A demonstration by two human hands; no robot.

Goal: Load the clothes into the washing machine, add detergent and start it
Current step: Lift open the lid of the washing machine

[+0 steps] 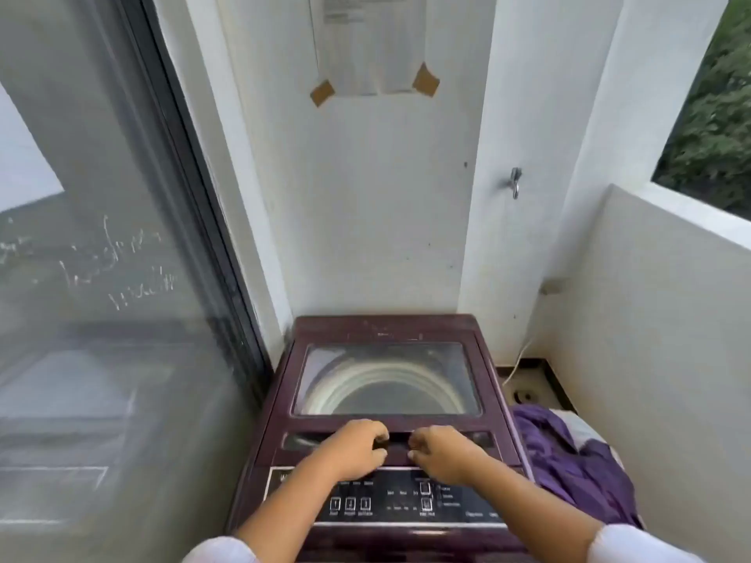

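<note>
A dark maroon top-loading washing machine (382, 331) stands against the white wall, its glass lid (386, 379) lying closed over the pale drum. My left hand (355, 446) and my right hand (441, 451) sit side by side at the lid's front edge, fingers curled into the handle recess. The control panel (390, 501) with its buttons lies just below my wrists. A heap of purple clothes (569, 465) lies to the right of the machine. No detergent is in view.
A large sliding glass door (101, 278) runs along the left. A white parapet wall (658, 319) closes the right side, with trees beyond. A taped paper sheet (370, 46) and a metal hook (515, 182) are on the wall. A white cable (518, 361) trails behind the machine.
</note>
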